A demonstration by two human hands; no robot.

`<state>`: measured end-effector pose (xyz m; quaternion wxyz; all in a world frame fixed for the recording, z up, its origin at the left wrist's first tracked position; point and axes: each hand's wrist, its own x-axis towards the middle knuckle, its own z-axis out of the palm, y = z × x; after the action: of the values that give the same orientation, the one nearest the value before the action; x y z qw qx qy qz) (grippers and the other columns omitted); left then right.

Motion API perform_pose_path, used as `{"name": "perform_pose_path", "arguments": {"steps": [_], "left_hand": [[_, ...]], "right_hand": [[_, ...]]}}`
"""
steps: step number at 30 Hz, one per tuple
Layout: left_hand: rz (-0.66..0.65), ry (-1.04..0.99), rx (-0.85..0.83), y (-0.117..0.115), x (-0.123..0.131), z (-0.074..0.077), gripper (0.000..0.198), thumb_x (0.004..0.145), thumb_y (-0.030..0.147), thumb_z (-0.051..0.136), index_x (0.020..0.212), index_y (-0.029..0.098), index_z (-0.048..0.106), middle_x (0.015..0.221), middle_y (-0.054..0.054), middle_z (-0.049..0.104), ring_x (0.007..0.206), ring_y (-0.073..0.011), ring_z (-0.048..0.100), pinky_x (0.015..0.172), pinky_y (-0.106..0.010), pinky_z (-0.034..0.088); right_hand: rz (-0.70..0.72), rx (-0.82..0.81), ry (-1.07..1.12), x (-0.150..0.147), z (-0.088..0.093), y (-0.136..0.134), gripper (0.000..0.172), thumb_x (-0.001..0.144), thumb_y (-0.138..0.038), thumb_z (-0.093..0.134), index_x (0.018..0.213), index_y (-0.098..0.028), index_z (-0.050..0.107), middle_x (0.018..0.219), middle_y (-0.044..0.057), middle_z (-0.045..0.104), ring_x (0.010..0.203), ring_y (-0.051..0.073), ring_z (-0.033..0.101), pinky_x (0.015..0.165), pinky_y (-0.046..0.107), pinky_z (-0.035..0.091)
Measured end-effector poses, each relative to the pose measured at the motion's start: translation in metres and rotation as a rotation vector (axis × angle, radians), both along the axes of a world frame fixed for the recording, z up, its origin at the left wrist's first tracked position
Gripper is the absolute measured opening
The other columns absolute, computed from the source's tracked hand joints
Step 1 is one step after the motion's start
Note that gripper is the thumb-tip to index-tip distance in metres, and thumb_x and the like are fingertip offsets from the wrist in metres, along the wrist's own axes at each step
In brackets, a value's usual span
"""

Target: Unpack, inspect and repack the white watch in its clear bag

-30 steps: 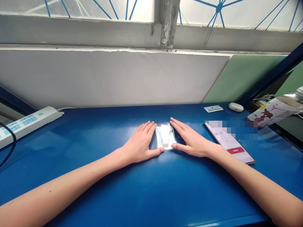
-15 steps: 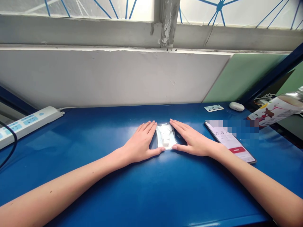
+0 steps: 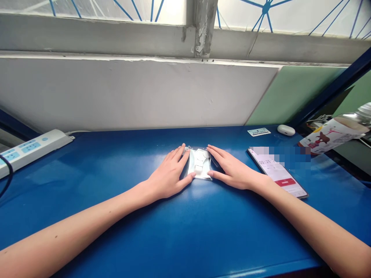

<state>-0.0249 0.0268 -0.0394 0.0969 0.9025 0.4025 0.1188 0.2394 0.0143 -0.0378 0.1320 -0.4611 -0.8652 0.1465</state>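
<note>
Head view: pouch (image 3: pixel 206 170) is lying about mid-bench (image 3: pixel 203 231), clear film around white contents (image 3: pixel 198 168), sitting between both hands. Change over the last half second is small: left hand (image 3: pixel 165 178) is drawing its thumb up along the near left corner, index is bending in at the far left corner, and a bit of clear film is now showing past the index tip. Right hand (image 3: pixel 232 168) is barely shifting. View is drifting slightly too, so I'm not trusting much of the rest. My read: the work is going from resting beside the pouch to starting to handle its edge; no firm pinch is showing.

Fingers: left thumb is standing well apart from the fingers, with index and thumb tip touching the left edge. Right fingers are lying close together, thumb spread away, tips meeting the right edge. Neither set is clamping on anything that I can see. Can't tell whether the film is lifting off the bench or just creasing.

Around: phone (image 3: pixel 277 173) is lying by the right wrist, running a timer; card (image 3: pixel 259 132) and white case (image 3: pixel 286 130) are sitting behind it, bottle (image 3: pixel 333 135) is leaning at far right, power strip (image 3: pixel 36 148) is resting at far left.
</note>
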Motion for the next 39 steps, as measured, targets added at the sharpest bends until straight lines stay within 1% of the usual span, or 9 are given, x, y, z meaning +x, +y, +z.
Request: {"name": "perform_pose_path", "arguments": {"steps": [5,10,15,18,22,25,28,32,39], "left_hand": [[0.037,-0.023,0.020,0.0018,-0.0008,-0.0047,0.054,0.104,0.035,0.030,0.150,0.008,0.036,0.160,-0.021,0.029,0.150,-0.0347,0.022,0.120,-0.054,0.024],[0.018,-0.014,0.001,0.0026,-0.0012,-0.0034,0.073,0.097,0.056,0.045,0.153,0.012,0.031,0.160,-0.020,0.028,0.150,-0.0362,0.019,0.120,-0.054,0.026],[-0.038,-0.031,-0.031,0.0021,-0.0019,-0.0010,0.075,0.093,0.053,0.052,0.153,0.013,0.033,0.158,-0.018,0.035,0.149,-0.0373,0.021,0.119,-0.056,0.027],[-0.073,-0.055,-0.022,0.0010,-0.0019,-0.0004,0.071,0.093,0.049,0.052,0.154,0.016,0.033,0.157,-0.016,0.037,0.149,-0.0378,0.023,0.118,-0.057,0.027],[-0.081,-0.043,-0.019,0.0000,-0.0004,0.0014,0.073,0.092,0.049,0.053,0.153,0.014,0.033,0.157,-0.016,0.037,0.149,-0.0377,0.024,0.119,-0.056,0.026],[-0.078,-0.031,-0.023,0.0003,0.0001,0.0029,0.075,0.092,0.050,0.053,0.153,0.012,0.032,0.157,-0.017,0.036,0.149,-0.0368,0.023,0.120,-0.055,0.025],[-0.098,-0.010,-0.027,0.0005,-0.0008,0.0042,0.073,0.094,0.050,0.050,0.154,0.014,0.031,0.158,-0.017,0.034,0.150,-0.0367,0.022,0.120,-0.055,0.024],[-0.111,-0.001,-0.041,-0.0008,-0.0016,0.0042,0.069,0.096,0.049,0.048,0.155,0.019,0.031,0.159,-0.015,0.034,0.150,-0.0365,0.020,0.120,-0.057,0.022],[-0.006,-0.029,-0.029,-0.0008,-0.0005,-0.0002,0.069,0.096,0.054,0.047,0.149,0.010,0.038,0.156,-0.017,0.038,0.149,-0.0350,0.023,0.120,-0.052,0.026]], "right_hand": [[-0.089,0.106,0.044,-0.0039,0.0024,-0.0007,0.064,0.095,-0.050,0.051,0.148,-0.015,0.039,0.142,0.020,0.051,0.130,0.034,0.052,0.107,0.051,0.046],[-0.029,0.187,0.088,-0.0033,0.0024,-0.0008,0.046,0.091,-0.043,0.060,0.131,-0.021,0.057,0.119,0.014,0.066,0.107,0.031,0.064,0.092,0.046,0.054],[0.005,0.223,0.119,-0.0032,0.0056,-0.0011,0.033,0.094,-0.040,0.055,0.118,-0.020,0.066,0.093,0.010,0.071,0.087,0.026,0.067,0.081,0.043,0.056],[0.006,0.256,0.117,-0.0030,0.0062,-0.0013,0.042,0.093,-0.044,0.057,0.127,-0.020,0.062,0.114,0.014,0.069,0.105,0.030,0.065,0.093,0.047,0.053],[0.095,0.169,0.046,-0.0034,0.0022,-0.0016,0.063,0.097,-0.047,0.049,0.150,-0.014,0.039,0.150,0.019,0.047,0.141,0.032,0.042,0.114,0.050,0.039],[0.129,0.094,0.005,-0.0040,-0.0010,-0.0020,0.062,0.103,-0.043,0.036,0.156,-0.014,0.027,0.161,0.017,0.032,0.150,0.029,0.027,0.120,0.051,0.030],[0.110,0.073,0.006,-0.0041,-0.0016,-0.0026,0.063,0.103,-0.043,0.034,0.158,-0.015,0.021,0.164,0.016,0.021,0.152,0.028,0.019,0.121,0.051,0.028],[0.125,0.064,0.011,-0.0033,0.0006,-0.0031,0.066,0.101,-0.047,0.039,0.158,-0.019,0.022,0.163,0.014,0.028,0.151,0.029,0.022,0.121,0.052,0.028],[0.032,0.093,0.012,-0.0022,0.0033,-0.0020,0.065,0.096,-0.053,0.048,0.152,-0.021,0.038,0.154,0.014,0.045,0.144,0.034,0.038,0.115,0.056,0.037]]}}
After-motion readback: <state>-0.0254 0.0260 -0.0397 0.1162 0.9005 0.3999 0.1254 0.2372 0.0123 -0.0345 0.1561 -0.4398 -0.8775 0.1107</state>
